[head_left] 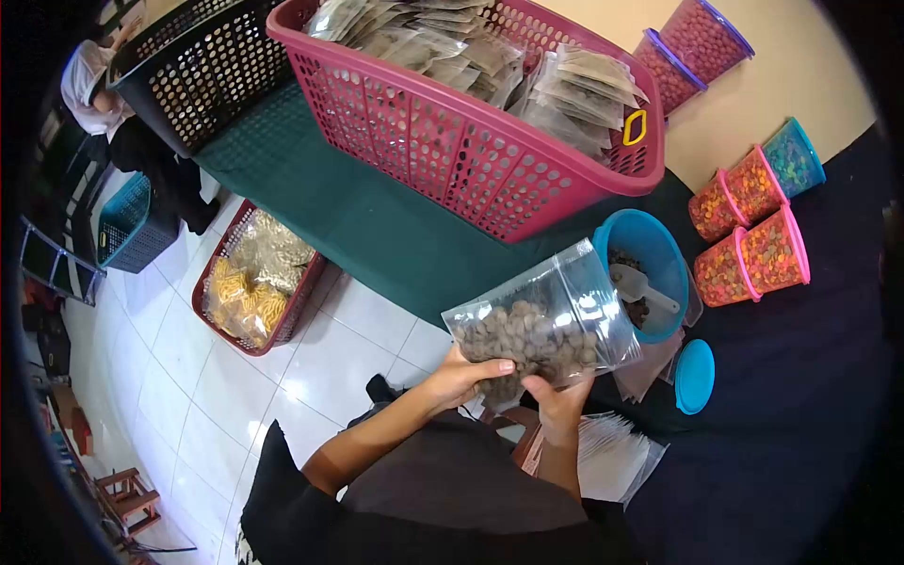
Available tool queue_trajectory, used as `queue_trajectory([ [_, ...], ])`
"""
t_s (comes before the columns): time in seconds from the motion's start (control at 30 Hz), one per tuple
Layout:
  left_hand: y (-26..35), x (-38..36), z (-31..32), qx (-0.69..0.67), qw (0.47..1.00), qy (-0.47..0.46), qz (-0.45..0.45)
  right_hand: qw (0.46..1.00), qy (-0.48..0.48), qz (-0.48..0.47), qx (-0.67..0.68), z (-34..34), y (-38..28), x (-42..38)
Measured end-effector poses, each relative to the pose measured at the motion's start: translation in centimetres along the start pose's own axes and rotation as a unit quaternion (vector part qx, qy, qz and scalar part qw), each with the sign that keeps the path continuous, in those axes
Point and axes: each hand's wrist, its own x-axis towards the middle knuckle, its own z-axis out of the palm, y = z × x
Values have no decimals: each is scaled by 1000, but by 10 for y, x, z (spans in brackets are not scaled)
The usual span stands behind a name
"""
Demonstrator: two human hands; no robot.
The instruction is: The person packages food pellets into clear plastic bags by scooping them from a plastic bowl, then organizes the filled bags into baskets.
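A clear plastic bag [541, 330] with brown, chip-like pieces in its lower part is held up between my two hands. My left hand [461, 379] grips the bag's lower left, thumb on the front. At the lower right, my right hand [559, 403] holds it with the thumb in front and the fingers behind, mostly hidden. Just right of the bag stands a blue tub [673, 259] with a clear scoop [645, 290] resting on more dark pieces.
A pink basket [405, 132] of filled bags stands ahead, beside a black basket [217, 75]. Tubs of colourful pieces [772, 252], a blue lid [695, 377] and flat bags [607, 457] are at right. Another basket [202, 292] is on the floor; a person [151, 132] stands far left.
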Motion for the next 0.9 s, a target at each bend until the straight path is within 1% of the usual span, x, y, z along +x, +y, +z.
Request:
queue_trajectory([
  [0.03, -3, 5, 4, 3, 1000, -1, -1, 1000, -11, -2, 0, -3, 1, 1],
  [0.07, -6, 10, 8, 9, 1000, 12, 22, 1000, -12, 19, 5, -6, 1, 3],
  [0.13, -13, 20, 13, 25, 998, 26, 59, 1000, -8, 14, 18, -12, 1, 8],
  [0.17, -16, 25, 17, 30, 998, 25, 59, 1000, -5, 11, 28, -16, 1, 11],
  [0.2, -18, 29, 22, 29, 997, 42, 50, 999, -4, 8, 32, -23, 1, 14],
  [0.23, -21, 32, 26, 29, 997, 59, 40, 1000, -10, 15, 2, -30, 0, 18],
  [0.27, -23, 35, 29, 19, 998, 50, 17, 999, -15, 21, -28, -38, -1, 21],
  [0.3, -26, 38, 30, 24, 998, 48, 13, 998, -20, 28, -58, -45, -2, 24],
  [0.33, -28, 41, 31, 2, 1000, 27, -3, 997, -45, 22, -57, -50, -6, 27],
  [0.37, -32, 45, 32, -21, 1000, 7, -19, 998, -40, 20, -54, -52, -8, 28],
  [0.4, -39, 51, 28, -4, 999, -51, 11, 999, -30, 13, -25, -52, -10, 28],
  [0.43, -46, 55, 26, -1, 999, -51, 8, 1000, -22, 7, 3, -54, -11, 28],
  [0.47, -53, 57, 25, 57, 997, -36, 41, 997, -61, 23, -36, -66, -8, 30],
  [0.5, -58, 59, 25, 115, 990, -20, 73, 997, -58, 23, -34, -73, -10, 33],
  [0.53, -62, 61, 26, 183, 979, 15, 89, 995, -91, 30, -27, -78, -13, 36],
  [0.57, -64, 65, 29, 185, 979, 16, 87, 991, -125, 36, -19, -82, -16, 39],
  [0.63, -64, 76, 36, 71, 983, 7, 170, 993, -114, 44, -4, -83, -22, 47],
  [0.67, -60, 75, 39, 85, 985, 43, 146, 994, -96, 55, 11, -84, -25, 52],
  [0.7, -49, 71, 41, 84, 990, 17, 109, 994, -77, 67, 27, -85, -30, 56],
  [0.73, -35, 71, 38, 77, 993, 1, 94, 989, -88, 119, 26, -87, -39, 62],
  [0.77, -23, 72, 34, 71, 994, -15, 77, 990, -78, 115, 32, -93, -41, 68],
  [0.8, -14, 74, 29, 151, 982, -46, 102, 984, -126, 125, 6, -99, -42, 75],
  [0.83, -3, 76, 20, 155, 973, -156, 65, 976, -172, 134, -20, -103, -42, 78],
  [0.9, 13, 81, 18, 178, 960, -217, 4, 980, -147, 134, -6, -99, -41, 79],
])
